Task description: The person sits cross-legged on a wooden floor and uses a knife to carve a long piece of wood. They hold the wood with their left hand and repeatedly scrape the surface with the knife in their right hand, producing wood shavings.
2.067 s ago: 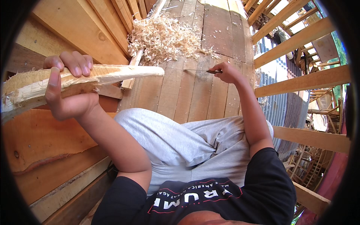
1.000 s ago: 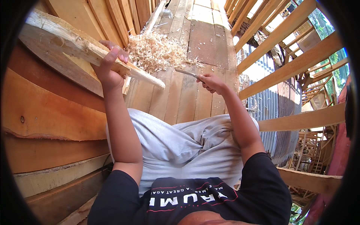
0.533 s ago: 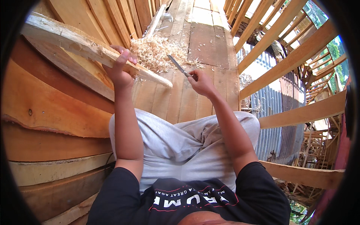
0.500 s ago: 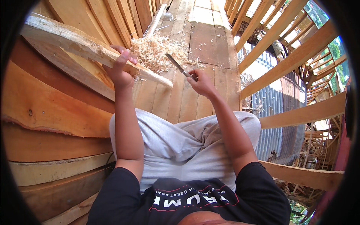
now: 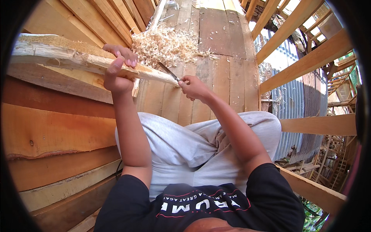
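Note:
A long, pale, rough-hewn piece of wood (image 5: 69, 54) runs from the left rim toward the middle, ending in a narrow tapered tip. My left hand (image 5: 119, 69) is wrapped round it just behind the thinner part, thumb on top. In my right hand (image 5: 192, 88) is a knife (image 5: 168, 71), gripped by its handle; the fingers are closed and hide most of the handle. The narrow blade points up and left, lying at the tapered end of the wood. Whether its edge touches the wood I cannot tell.
Curled wood shavings (image 5: 166, 46) are heaped on the plank floor (image 5: 199, 96) beyond my hands. Stacked boards (image 5: 58, 127) line the left side. Slanted wooden rails (image 5: 305, 85) stand at the right, with corrugated metal sheeting (image 5: 288, 100) below. My crossed legs (image 5: 185, 143) are close beneath my arms.
My right hand has moved left and slightly down, bringing the knife to the wood's tapered end. The wood's far end now lies lower at the left, still in my left hand.

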A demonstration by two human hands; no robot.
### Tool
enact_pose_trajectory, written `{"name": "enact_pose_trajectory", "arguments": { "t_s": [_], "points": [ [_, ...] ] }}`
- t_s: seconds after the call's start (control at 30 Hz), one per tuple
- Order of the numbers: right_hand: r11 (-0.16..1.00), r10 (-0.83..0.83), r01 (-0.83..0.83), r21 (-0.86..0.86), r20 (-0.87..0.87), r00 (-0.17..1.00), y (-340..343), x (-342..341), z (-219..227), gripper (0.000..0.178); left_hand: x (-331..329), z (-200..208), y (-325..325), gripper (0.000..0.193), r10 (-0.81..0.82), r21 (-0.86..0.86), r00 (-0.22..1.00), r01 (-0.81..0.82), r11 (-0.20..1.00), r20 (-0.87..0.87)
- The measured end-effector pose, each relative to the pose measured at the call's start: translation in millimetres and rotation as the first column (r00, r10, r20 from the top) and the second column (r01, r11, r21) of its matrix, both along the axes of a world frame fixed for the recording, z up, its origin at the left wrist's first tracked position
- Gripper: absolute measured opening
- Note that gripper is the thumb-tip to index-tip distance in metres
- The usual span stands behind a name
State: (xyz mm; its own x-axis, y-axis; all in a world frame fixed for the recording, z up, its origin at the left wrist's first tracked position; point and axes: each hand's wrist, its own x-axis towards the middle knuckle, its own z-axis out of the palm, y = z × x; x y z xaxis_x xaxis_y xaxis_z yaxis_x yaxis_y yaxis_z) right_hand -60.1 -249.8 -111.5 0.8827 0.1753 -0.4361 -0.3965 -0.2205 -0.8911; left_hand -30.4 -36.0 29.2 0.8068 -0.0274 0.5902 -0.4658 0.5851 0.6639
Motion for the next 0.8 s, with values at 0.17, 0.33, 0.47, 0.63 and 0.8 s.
{"name": "enact_pose_trajectory", "arguments": {
  "t_s": [0.17, 0.33, 0.47, 0.63, 0.8],
  "points": [
    [0.964, 0.078, -0.083, -0.254, -0.028, 0.997, 5.6, 3.6, -17.4, 0.032, 14.2, -0.7, 9.8, 0.033, -0.219, 0.077, 0.971, 0.213, 0.974, 0.092],
    [0.970, 0.195, -0.126, -0.207, 0.362, 0.912, 27.9, -1.1, 19.6, 0.025, 21.8, 2.0, 19.1, 0.039, -0.383, 0.132, 0.913, 0.366, 0.921, 0.144],
    [0.921, 0.212, -0.146, -0.361, 0.150, 0.966, 14.8, 10.1, -31.9, 0.031, 14.7, 4.2, -8.8, 0.049, 0.153, -0.104, 0.986, -0.146, 0.984, 0.061],
    [0.932, 0.164, -0.098, -0.350, 0.166, 0.972, 23.7, 7.8, -11.2, 0.039, -6.9, 38.2, -3.0, 0.059, 0.296, 0.320, 0.944, -0.238, 0.917, -0.148],
    [0.911, 0.218, -0.118, -0.395, 0.219, 0.951, 22.6, 9.5, -1.8, 0.042, 0.7, 7.6, 19.5, 0.053, 0.048, 0.049, 0.995, -0.044, 0.998, -0.087]
  ]
}}
